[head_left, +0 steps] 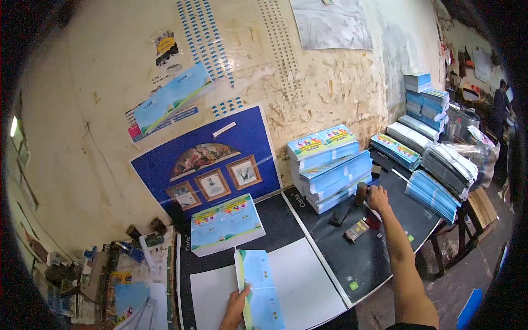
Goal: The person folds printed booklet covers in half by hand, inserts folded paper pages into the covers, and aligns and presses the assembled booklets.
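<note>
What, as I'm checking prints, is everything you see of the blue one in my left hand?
The print looks like paper, long and narrow: light blue, with a yellow-green left edge, small orange marks and a pale line across its middle. It sits over white paper, far end leaning slightly left. The left hand holds its left edge, thumb on top.

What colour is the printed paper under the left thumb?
The paper is mostly light blue, its left edge yellow-green; best view: head.
</note>
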